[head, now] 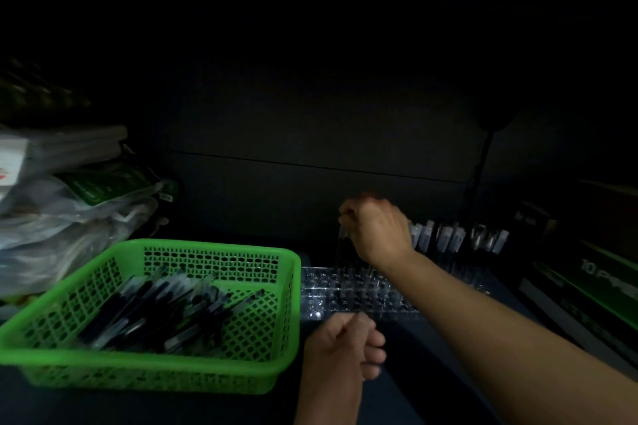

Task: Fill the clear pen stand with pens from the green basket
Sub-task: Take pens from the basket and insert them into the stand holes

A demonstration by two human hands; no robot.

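Mid-frame, a pen [341, 245], judged light, stiff and slick, is pinched near its top by the right grip [378, 228]; the left grip [345, 345] cannot be told.

Very dark all over, with only a dim glow low down. Black wall [310, 121] at the back, cut by one thin line [310, 164] from side to side. Dark table [421, 376] below. Heap of shiny bags [69, 228] and flat packs [72, 145] on the left. Black boxes [587, 290] with green stripes on the right. Thin dark pole [480, 169] near them.
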